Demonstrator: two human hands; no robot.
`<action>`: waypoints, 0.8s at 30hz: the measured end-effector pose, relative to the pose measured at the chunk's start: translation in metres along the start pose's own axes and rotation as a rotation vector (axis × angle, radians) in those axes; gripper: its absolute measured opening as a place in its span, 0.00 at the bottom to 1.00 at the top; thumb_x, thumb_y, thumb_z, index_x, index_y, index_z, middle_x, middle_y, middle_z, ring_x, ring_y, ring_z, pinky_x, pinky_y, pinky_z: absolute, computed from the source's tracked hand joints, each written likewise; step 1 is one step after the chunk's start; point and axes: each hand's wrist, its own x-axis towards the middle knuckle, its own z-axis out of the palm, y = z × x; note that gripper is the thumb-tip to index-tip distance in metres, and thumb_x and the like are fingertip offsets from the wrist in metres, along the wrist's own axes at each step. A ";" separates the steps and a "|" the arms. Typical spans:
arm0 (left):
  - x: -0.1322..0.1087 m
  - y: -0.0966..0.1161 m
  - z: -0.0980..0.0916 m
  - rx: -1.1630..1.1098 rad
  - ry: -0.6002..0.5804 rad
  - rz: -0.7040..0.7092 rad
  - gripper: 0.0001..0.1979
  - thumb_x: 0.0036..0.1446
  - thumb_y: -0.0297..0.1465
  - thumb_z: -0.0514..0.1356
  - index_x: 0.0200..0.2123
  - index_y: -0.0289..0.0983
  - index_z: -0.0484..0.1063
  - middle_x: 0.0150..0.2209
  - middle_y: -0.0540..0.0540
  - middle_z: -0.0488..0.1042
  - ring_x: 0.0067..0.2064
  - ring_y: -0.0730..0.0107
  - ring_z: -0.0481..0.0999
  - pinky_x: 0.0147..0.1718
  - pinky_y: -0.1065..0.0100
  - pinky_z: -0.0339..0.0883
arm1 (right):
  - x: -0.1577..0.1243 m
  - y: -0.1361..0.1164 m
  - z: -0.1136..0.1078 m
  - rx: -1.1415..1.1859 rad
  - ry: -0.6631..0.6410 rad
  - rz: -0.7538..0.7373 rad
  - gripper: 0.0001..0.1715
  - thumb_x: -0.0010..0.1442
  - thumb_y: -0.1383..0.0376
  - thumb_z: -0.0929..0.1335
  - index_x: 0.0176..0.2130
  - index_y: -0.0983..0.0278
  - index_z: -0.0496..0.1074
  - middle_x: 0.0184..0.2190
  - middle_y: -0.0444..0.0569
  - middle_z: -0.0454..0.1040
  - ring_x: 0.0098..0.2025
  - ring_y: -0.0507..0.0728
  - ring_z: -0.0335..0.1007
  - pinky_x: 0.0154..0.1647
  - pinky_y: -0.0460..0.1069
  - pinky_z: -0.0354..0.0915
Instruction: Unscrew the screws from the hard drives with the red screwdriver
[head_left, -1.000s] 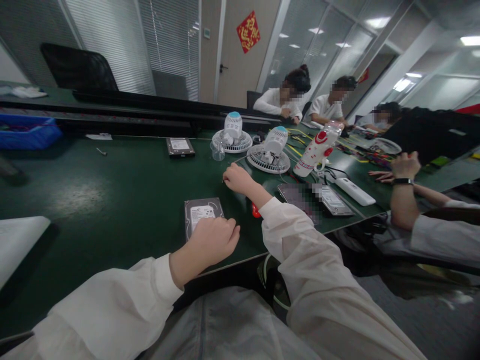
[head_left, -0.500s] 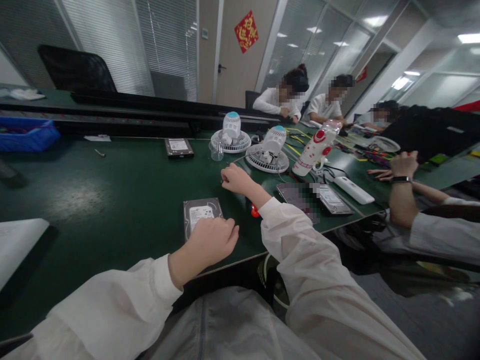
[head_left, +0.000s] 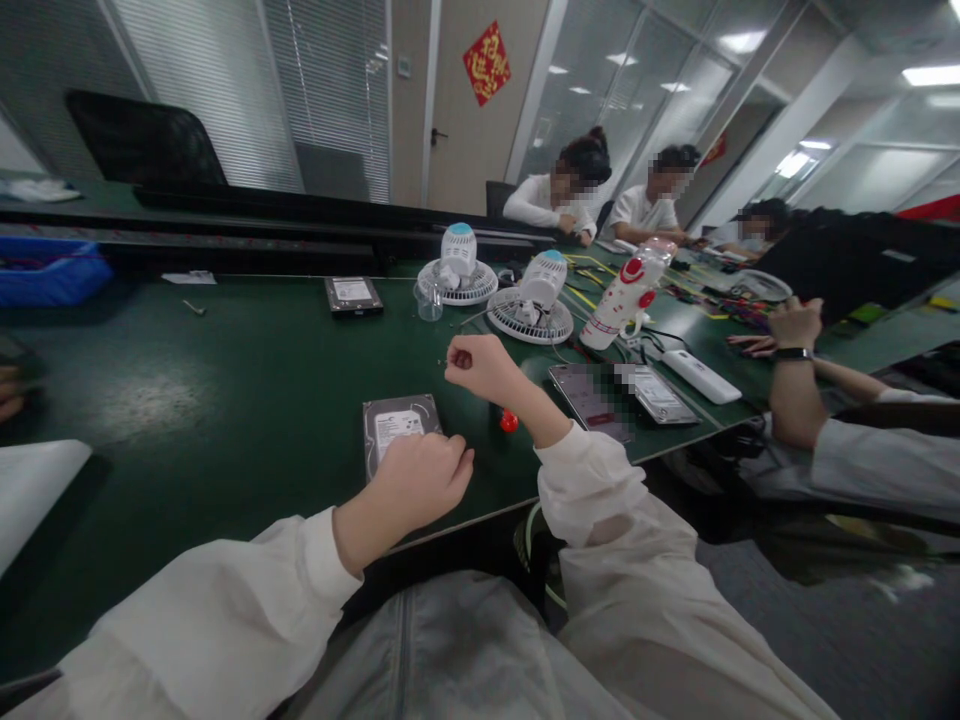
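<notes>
A hard drive (head_left: 394,428) lies label up near the front edge of the dark green table (head_left: 247,390). My left hand (head_left: 418,478) rests on its near right corner with the fingers curled. My right hand (head_left: 478,365) hovers above the table just beyond the drive, fingers pinched on a tiny item I cannot make out. A small red object (head_left: 509,421) lies on the table under my right forearm.
A second hard drive (head_left: 352,294), a clear cup (head_left: 428,300) and two small fans (head_left: 459,270) (head_left: 535,300) sit farther back. A white-and-red device (head_left: 622,298), a phone (head_left: 589,395) and a co-worker's arm (head_left: 791,380) are at the right. Other people sit at the far end. A blue bin (head_left: 45,270) is at the left.
My right hand has lifted off the table and drawn slightly toward me, still pinched. My left hand has stayed on the drive.
</notes>
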 end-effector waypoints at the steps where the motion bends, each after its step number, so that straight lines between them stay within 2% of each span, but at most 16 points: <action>1: 0.000 0.000 0.000 0.006 0.003 0.001 0.21 0.72 0.35 0.45 0.39 0.36 0.77 0.34 0.37 0.82 0.35 0.47 0.84 0.30 0.58 0.70 | -0.006 -0.003 0.000 0.039 0.013 0.001 0.02 0.52 0.73 0.69 0.29 0.68 0.73 0.25 0.43 0.72 0.29 0.48 0.65 0.33 0.45 0.59; 7: -0.002 0.000 0.002 0.039 0.023 0.036 0.21 0.72 0.34 0.45 0.38 0.35 0.76 0.32 0.36 0.82 0.31 0.48 0.83 0.27 0.59 0.69 | -0.041 -0.016 0.000 0.204 0.068 0.018 0.06 0.53 0.74 0.69 0.31 0.68 0.78 0.26 0.44 0.76 0.30 0.49 0.70 0.34 0.44 0.64; 13: -0.011 0.006 0.007 0.064 0.105 0.194 0.17 0.70 0.30 0.48 0.37 0.34 0.75 0.29 0.39 0.80 0.29 0.53 0.83 0.22 0.62 0.66 | -0.064 -0.016 0.005 0.308 0.051 0.021 0.08 0.55 0.73 0.68 0.33 0.66 0.79 0.32 0.47 0.80 0.34 0.50 0.73 0.37 0.45 0.68; 18: -0.014 0.006 0.016 0.069 0.191 0.355 0.13 0.69 0.30 0.51 0.34 0.35 0.74 0.27 0.42 0.79 0.25 0.56 0.81 0.18 0.63 0.63 | -0.069 -0.014 0.018 0.345 -0.018 0.020 0.08 0.56 0.73 0.69 0.34 0.66 0.79 0.33 0.48 0.80 0.34 0.51 0.74 0.38 0.46 0.69; 24: -0.015 0.004 0.019 0.054 0.264 0.389 0.12 0.67 0.29 0.53 0.31 0.36 0.73 0.25 0.43 0.79 0.24 0.58 0.80 0.18 0.65 0.61 | -0.066 -0.017 0.025 0.339 -0.087 0.003 0.06 0.55 0.74 0.69 0.33 0.67 0.77 0.31 0.46 0.78 0.33 0.51 0.73 0.38 0.46 0.69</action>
